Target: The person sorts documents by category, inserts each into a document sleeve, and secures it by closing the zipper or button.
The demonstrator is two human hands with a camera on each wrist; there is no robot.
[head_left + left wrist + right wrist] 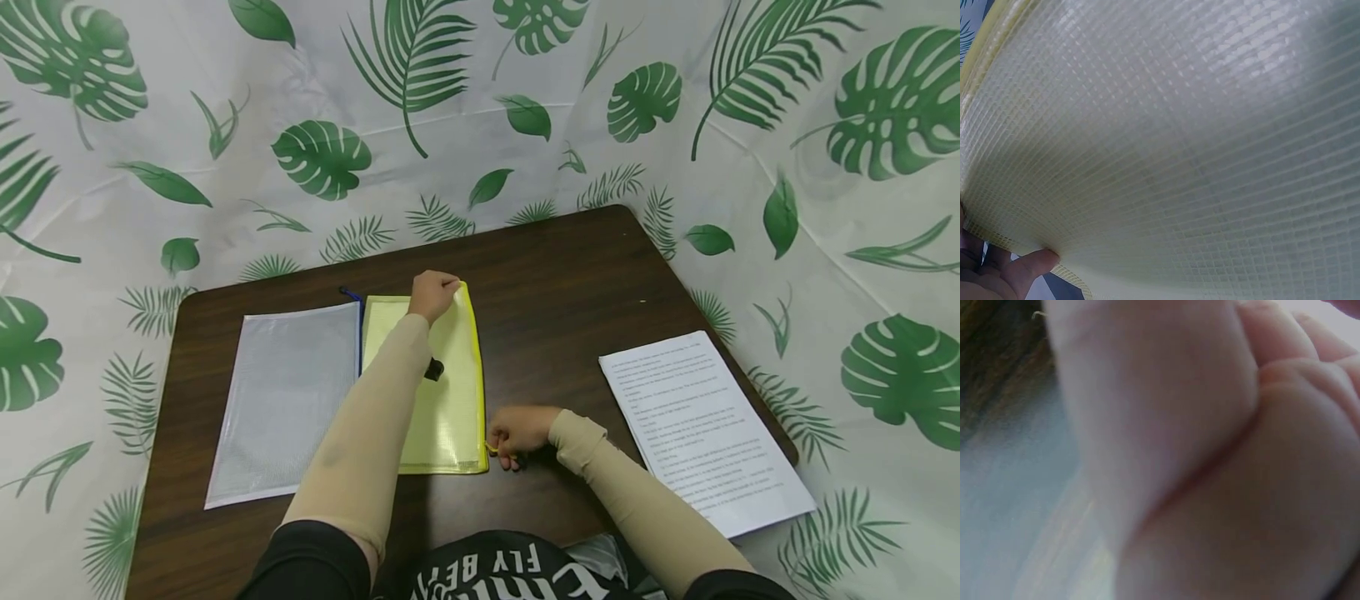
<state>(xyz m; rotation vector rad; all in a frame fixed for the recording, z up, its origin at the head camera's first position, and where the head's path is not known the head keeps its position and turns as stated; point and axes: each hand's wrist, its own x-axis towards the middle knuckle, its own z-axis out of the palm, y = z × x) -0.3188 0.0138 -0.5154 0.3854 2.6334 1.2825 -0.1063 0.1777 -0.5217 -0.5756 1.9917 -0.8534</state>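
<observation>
A yellow mesh zipper pouch lies on the table with its bright yellow zipper edge on the right. Near the pouch's upper right corner, my left hand pinches the far edge; the left wrist view has its thumb pressed against the bowed mesh. By the lower right corner, my right hand holds the yellow zipper pull between curled fingers. The right wrist view is filled by blurred fingers, and the pull is out of sight there.
A clear-white mesh pouch with a blue zipper edge lies left of the yellow one. At the right, a stack of printed paper reaches past the table's edge. Behind the dark wooden table hangs a leaf-patterned cloth.
</observation>
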